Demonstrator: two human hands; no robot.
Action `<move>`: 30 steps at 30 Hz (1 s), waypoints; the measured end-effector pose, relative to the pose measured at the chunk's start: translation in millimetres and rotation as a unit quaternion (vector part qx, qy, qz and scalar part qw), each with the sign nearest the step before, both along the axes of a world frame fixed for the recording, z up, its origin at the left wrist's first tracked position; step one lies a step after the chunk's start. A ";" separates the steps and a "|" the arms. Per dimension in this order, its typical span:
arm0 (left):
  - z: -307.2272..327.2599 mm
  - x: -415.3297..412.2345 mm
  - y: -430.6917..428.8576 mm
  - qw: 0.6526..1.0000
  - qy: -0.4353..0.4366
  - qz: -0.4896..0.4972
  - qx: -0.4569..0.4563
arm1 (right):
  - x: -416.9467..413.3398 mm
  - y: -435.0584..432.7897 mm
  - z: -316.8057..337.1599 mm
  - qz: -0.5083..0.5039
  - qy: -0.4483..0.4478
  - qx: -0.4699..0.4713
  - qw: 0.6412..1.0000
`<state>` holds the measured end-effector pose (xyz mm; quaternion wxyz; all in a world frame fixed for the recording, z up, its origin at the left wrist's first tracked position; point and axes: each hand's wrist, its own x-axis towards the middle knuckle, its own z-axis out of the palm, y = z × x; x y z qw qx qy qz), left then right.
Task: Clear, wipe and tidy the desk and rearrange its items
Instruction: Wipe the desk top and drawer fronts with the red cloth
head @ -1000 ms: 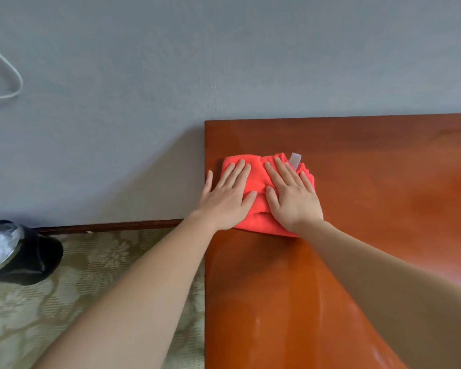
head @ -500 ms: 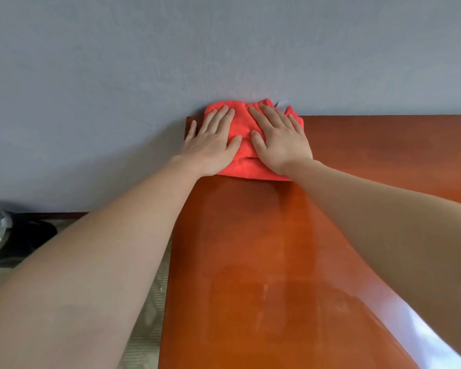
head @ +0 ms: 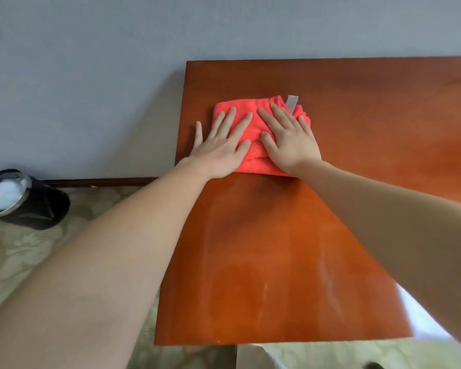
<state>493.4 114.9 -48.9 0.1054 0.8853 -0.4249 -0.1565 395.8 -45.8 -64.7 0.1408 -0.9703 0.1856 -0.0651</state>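
My left fingers point(head: 230, 121) lie straight and a little spread, flat on top of the folded red microfibre cloth point(head: 246, 105); the little finger has strayed off its edge and rests on bare wood. My right fingers point(head: 280, 115) are straight and fanned too, pressing the cloth's right half, the thumb tucked in toward my other thumb. Neither my left hand point(head: 221, 145) nor my right hand point(head: 288, 139) curls round anything: both palms simply bear down, side by side and nearly touching. A grey label tab point(head: 292, 102) sticks out from the cloth's far edge, just past my right fingertips. The cloth sits near the far left corner of the glossy reddish-brown desk point(head: 277, 249), a short way in from its back and left edges. The desk backs against a grey wall point(head: 91, 75). Down to the left, on patterned carpet point(head: 24, 262), stands a black waste bin point(head: 37, 209) with something white inside.
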 end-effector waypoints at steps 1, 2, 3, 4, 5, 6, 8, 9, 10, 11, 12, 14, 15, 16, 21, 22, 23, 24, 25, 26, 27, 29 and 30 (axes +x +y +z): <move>-0.5 -21.6 9.2 1.000 -0.001 -0.004 0.003 | -21.7 9.4 -0.1 0.001 0.001 -0.001 1.000; -0.3 -43.4 18.0 1.000 -0.002 -0.009 0.008 | -44.4 18.6 0.4 0.000 0.003 -0.002 1.000; 0.7 -64.9 25.9 1.000 -0.003 -0.015 0.013 | -67.1 27.6 1.6 -0.003 0.004 -0.002 1.000; 1.6 -86.0 33.1 1.000 -0.002 -0.021 0.018 | -89.8 36.3 3.0 -0.007 0.006 0.000 1.000; 2.7 -106.2 39.5 0.999 -0.001 -0.027 0.023 | -112.0 44.4 4.3 -0.011 0.009 0.003 1.000; 3.3 -124.3 45.0 0.999 -0.001 -0.032 0.028 | -132.4 51.7 5.2 -0.015 0.013 0.005 1.000; 4.3 -156.3 53.0 0.998 -0.002 -0.042 0.038 | -168.5 62.5 5.6 -0.021 0.018 0.006 1.000; 4.8 -170.6 55.6 0.998 -0.001 -0.048 0.042 | -184.3 65.9 5.2 -0.024 0.019 0.004 1.000; 5.2 -184.2 58.4 0.998 0.000 -0.052 0.045 | -199.1 69.2 4.1 -0.028 0.018 0.001 0.999; 5.5 -196.0 60.2 0.997 -0.001 -0.056 0.047 | -212.1 71.7 3.3 -0.033 0.018 -0.003 0.999; 6.1 -206.6 61.9 0.997 -0.002 -0.060 0.049 | -223.6 73.6 2.8 -0.036 0.016 -0.005 0.999; 6.3 -226.1 63.3 0.997 -0.002 -0.065 0.047 | -243.5 75.1 1.9 -0.039 0.015 -0.005 0.999; 4.9 -232.6 64.1 0.997 -0.003 -0.063 0.044 | -249.4 76.2 1.0 -0.038 0.016 -0.004 0.999; 4.4 -239.7 62.4 0.997 -0.006 -0.063 0.041 | -256.3 75.7 1.0 -0.041 0.014 -0.004 0.999; 4.4 -278.7 34.1 0.995 -0.019 -0.090 0.043 | -300.1 54.3 0.1 -0.056 0.005 -0.009 0.998; 4.5 -286.9 26.0 0.994 -0.019 -0.095 0.041 | -309.5 45.9 0.2 -0.060 0.003 -0.013 0.998; 4.2 -294.3 18.3 0.994 -0.019 -0.100 0.040 | -317.7 37.2 0.6 -0.062 0.001 -0.016 0.998; 3.7 -300.9 11.3 0.994 -0.019 -0.104 0.039 | -324.6 29.3 1.0 -0.061 -0.001 -0.018 0.998; 3.1 -305.7 5.3 0.993 -0.020 -0.106 0.040 | -329.3 22.1 1.5 -0.058 -0.001 -0.020 0.998; 2.7 -308.3 0.5 0.993 -0.021 -0.107 0.040 | -331.5 15.6 1.4 -0.053 0.000 -0.022 0.998; 2.3 -308.6 -3.4 0.993 -0.020 -0.106 0.040 | -331.6 9.7 1.3 -0.047 0.001 -0.025 0.999; 1.7 -305.8 -10.7 0.994 -0.021 -0.099 0.041 | -327.4 -1.8 1.7 -0.030 0.005 -0.029 0.999; 1.4 -304.9 -15.3 0.995 -0.023 -0.093 0.041 | -324.3 -9.1 2.6 -0.020 0.005 -0.027 0.999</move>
